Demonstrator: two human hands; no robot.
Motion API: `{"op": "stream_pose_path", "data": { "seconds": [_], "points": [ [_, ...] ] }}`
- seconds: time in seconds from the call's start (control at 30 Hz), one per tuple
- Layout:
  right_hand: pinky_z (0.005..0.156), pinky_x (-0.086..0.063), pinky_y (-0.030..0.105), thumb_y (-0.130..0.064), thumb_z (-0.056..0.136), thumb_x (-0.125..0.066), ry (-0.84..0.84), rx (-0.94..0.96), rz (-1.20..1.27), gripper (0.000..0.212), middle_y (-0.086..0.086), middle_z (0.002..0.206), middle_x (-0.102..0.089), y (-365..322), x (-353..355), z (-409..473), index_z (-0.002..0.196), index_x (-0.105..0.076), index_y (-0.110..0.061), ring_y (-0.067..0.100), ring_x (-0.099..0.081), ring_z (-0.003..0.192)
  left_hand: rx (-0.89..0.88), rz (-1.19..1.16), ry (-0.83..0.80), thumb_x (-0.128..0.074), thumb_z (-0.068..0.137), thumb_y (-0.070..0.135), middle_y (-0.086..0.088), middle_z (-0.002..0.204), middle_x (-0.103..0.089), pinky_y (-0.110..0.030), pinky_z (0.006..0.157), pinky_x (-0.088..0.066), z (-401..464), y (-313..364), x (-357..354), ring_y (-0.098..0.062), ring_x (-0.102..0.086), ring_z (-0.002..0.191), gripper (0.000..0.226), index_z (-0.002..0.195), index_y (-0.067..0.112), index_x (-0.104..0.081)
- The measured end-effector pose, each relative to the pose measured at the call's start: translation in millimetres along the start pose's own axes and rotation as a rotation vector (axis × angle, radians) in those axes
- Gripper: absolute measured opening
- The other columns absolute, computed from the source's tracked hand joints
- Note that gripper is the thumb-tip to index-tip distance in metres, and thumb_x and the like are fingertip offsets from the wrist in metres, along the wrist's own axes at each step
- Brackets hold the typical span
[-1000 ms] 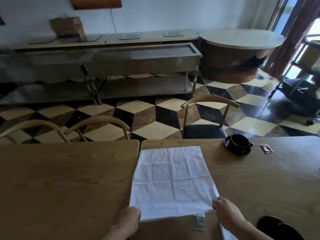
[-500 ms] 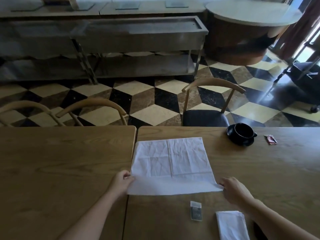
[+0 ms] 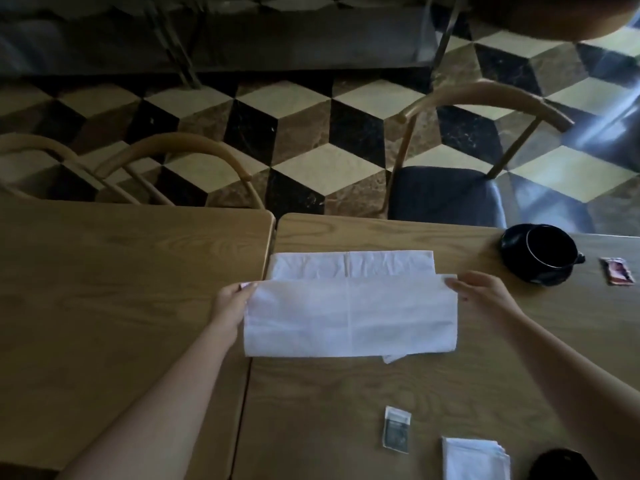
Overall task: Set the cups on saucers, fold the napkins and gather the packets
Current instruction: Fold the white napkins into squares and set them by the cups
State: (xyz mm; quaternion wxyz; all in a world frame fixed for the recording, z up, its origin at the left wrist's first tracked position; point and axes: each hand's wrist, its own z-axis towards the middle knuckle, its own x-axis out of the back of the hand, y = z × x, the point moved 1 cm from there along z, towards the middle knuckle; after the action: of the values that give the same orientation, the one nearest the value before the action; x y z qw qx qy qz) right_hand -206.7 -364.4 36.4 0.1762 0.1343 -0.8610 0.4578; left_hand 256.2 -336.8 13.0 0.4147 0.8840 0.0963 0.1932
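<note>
Two bare forearms enter from the near edge, one from the near left and one from the near right. Neither shows a sleeve, cuff, watch, bracelet or glove along its visible length. The left hand (image 3: pixel 231 303) and the right hand (image 3: pixel 485 293) are also uncovered, and no ring can be made out on the fingers. Fingernails are too blurred to describe.

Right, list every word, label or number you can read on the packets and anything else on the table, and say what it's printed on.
No text can be read.
Grey packet: dark printed panel, too blurred to read.
Red packet: printed colours, lettering too small to read.
Black cup on its saucer: no marking visible.
White napkin and folded napkin: plain.
</note>
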Motion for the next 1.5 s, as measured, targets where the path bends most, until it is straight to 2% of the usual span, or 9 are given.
{"op": "stream_pose_path", "data": {
  "seconds": [0.27,0.47,0.6,0.73,0.83,0.97,1.2,1.33,1.5],
  "points": [
    [0.066,-0.044,0.039,-0.024,0.1,-0.058,-0.049,-0.051,-0.043,0.028,0.012,0.08,-0.059,6.8,-22.2,96.1,0.094,-0.061,0.003,0.025,-0.055,0.071,0.029,0.015,0.015,-0.064,0.096,0.019,-0.007,0.081,-0.065,-0.036,0.069,-0.049,59.6,17.1,-31.5,-0.023,-0.061,0.071,0.012,0.085,0.015,-0.067],
    [0.055,-0.055,0.028,-0.018,0.101,-0.059,-0.283,-0.182,0.204,0.017,0.002,0.076,-0.068,28.3,-5.9,82.2,0.091,-0.073,-0.013,0.011,-0.066,0.061,0.065,0.257,-0.233,-0.067,0.093,0.015,-0.005,0.073,-0.06,-0.024,0.052,-0.05,55.9,-1.4,-74.8,-0.012,-0.059,0.059,0.01,0.084,0.014,-0.063],
    [0.074,-0.057,0.033,-0.028,0.088,-0.068,-0.411,-0.236,0.258,0.036,0.014,0.094,-0.07,59.7,-5.9,30.7,0.106,-0.072,0.003,0.022,-0.065,0.082,-0.103,0.578,-0.388,-0.072,0.088,0.011,-0.001,0.073,-0.066,-0.029,0.067,-0.045,27.7,-30.0,-74.2,-0.013,-0.058,0.069,0.007,0.082,0.011,-0.072],
    [0.09,-0.057,0.035,-0.024,0.085,-0.069,-0.397,-0.255,0.393,0.032,0.018,0.109,-0.074,85.3,-1.0,-23.6,0.1,-0.074,0.003,0.03,-0.07,0.103,-0.135,0.444,-0.268,-0.062,0.091,-0.001,-0.004,0.072,-0.056,-0.029,0.066,-0.037,-15.4,-45.5,-48.1,-0.013,-0.049,0.068,0.012,0.08,0.004,-0.062],
    [0.078,-0.057,0.024,-0.025,0.083,-0.076,-0.317,-0.232,0.191,0.039,0.009,0.085,-0.067,105.3,4.6,-61.9,0.087,-0.065,0.012,0.019,-0.065,0.086,-0.121,0.416,-0.248,-0.062,0.089,-0.001,0.008,0.062,-0.052,-0.023,0.058,-0.038,-54.6,-62.1,-6.2,-0.004,-0.046,0.058,0.022,0.072,0.012,-0.056],
    [0.053,-0.039,0.024,-0.027,0.082,-0.082,-0.181,-0.126,-0.437,0.025,-0.008,0.052,-0.053,131.2,3.1,-111.9,0.065,-0.073,-0.011,0.006,-0.046,0.051,-0.097,0.703,-0.434,-0.07,0.084,0.016,-0.006,0.072,-0.065,-0.026,0.06,-0.043,-99.1,-100.5,41.0,-0.012,-0.059,0.065,0.011,0.075,0.014,-0.063],
    [0.058,-0.042,0.012,-0.037,0.09,-0.072,-0.301,-0.111,-0.856,0.017,-0.011,0.07,-0.067,156.1,-14.7,-196.1,0.073,-0.069,-0.037,0.006,-0.065,0.072,-0.21,1.04,-0.626,-0.06,0.074,0.022,0.003,0.078,-0.062,-0.024,0.064,-0.046,-136.1,-152.6,80.2,-0.012,-0.06,0.073,0.005,0.077,0.018,-0.061],
    [0.059,-0.041,0.011,-0.041,0.089,-0.07,-0.315,-0.187,-0.856,0.015,-0.008,0.086,-0.071,172.4,-24.1,-225.7,0.093,-0.078,-0.028,0.009,-0.068,0.082,-0.199,1.034,-0.648,-0.062,0.073,0.027,0.004,0.085,-0.061,-0.024,0.067,-0.049,-142.5,-165.8,99.3,-0.012,-0.061,0.078,0.009,0.078,0.02,-0.061],
    [0.056,-0.043,0.016,-0.036,0.087,-0.076,-0.141,-0.164,-0.648,0.016,-0.009,0.078,-0.071,155.0,-21.0,-234.5,0.072,-0.071,-0.033,0.004,-0.064,0.07,-0.248,0.863,-0.567,-0.068,0.074,0.026,0.001,0.087,-0.06,-0.032,0.072,-0.052,-140.4,-152.7,105.2,-0.015,-0.061,0.078,0.009,0.077,0.019,-0.063]
  ]
}}
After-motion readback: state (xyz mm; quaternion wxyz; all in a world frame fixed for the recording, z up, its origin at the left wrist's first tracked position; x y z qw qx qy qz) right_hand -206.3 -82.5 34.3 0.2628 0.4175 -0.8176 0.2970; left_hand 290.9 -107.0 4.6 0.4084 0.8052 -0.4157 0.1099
